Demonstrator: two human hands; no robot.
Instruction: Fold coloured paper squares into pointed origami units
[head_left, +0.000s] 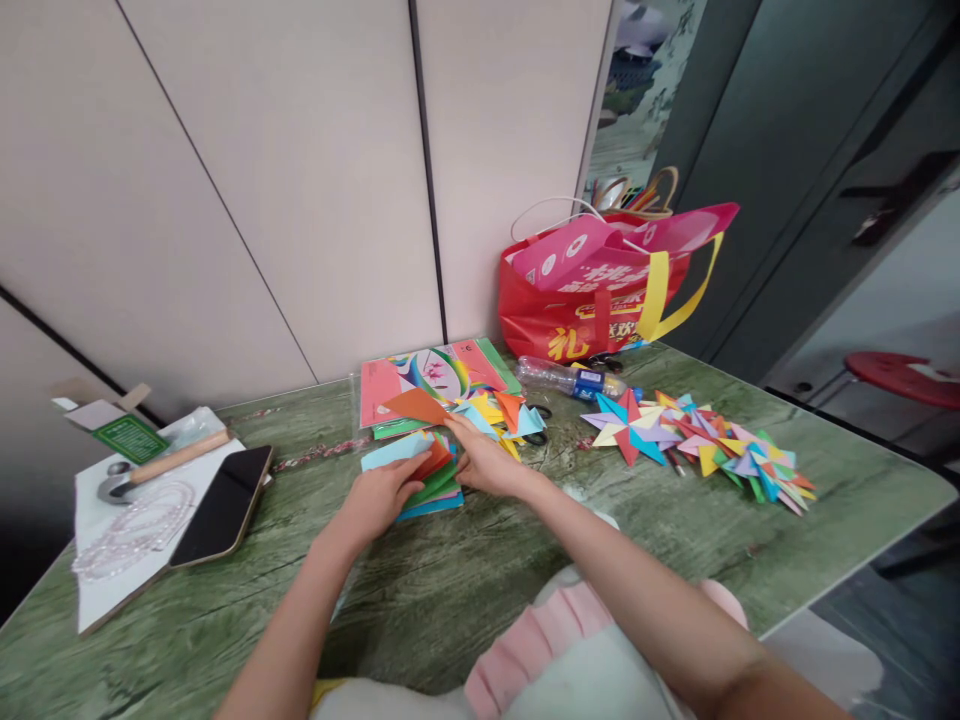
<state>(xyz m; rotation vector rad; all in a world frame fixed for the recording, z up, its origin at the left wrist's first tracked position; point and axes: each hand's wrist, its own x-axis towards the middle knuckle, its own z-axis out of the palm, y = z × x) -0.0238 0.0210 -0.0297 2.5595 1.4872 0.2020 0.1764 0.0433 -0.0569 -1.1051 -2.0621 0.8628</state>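
A stack of coloured paper squares (431, 505), light blue, orange, green and blue, lies on the table in front of me. My left hand (384, 490) rests on its left side, with the fingers stretched over the top sheets and the thumb a little apart. An orange sheet of paper (417, 405), apparently folded, sticks out to the left from the fingers of my right hand (481, 460), which is closed on its edge just above the stack. Folded paper pieces (491, 413) in light blue, yellow and orange lie beyond that hand, partly covering a pair of black-handled scissors (541, 425).
Behind are a colourful paper packet (375, 385), a plastic bottle (551, 376) and a red bag (517, 310). Folded paper stars (630, 428) spread to the right. At left lie a phone (223, 505), a hammer (180, 458), beads (142, 530) and a green box (131, 440).
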